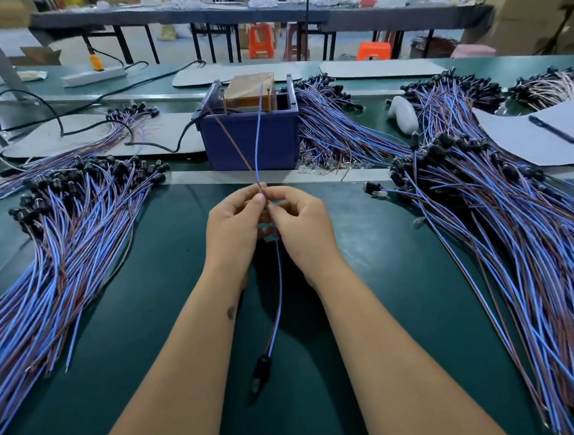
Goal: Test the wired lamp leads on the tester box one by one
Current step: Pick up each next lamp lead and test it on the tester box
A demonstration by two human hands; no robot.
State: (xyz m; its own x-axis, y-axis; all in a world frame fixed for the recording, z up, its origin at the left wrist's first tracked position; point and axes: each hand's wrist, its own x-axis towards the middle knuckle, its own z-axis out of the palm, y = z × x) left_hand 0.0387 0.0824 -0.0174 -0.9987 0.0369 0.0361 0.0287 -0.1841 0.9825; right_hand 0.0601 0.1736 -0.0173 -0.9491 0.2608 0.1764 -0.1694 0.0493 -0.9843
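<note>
Hands meet over a green desk (371, 306), left hand (233, 223) and right hand (301, 221) each with a pinching grip on one lamp lead (278, 300). Its blue and brown wires rise to the tester box (249, 131) just behind; its black lamp holder (261, 370) dangles between the forearms. Piles of leads (64, 241) lie on both sides.
</note>
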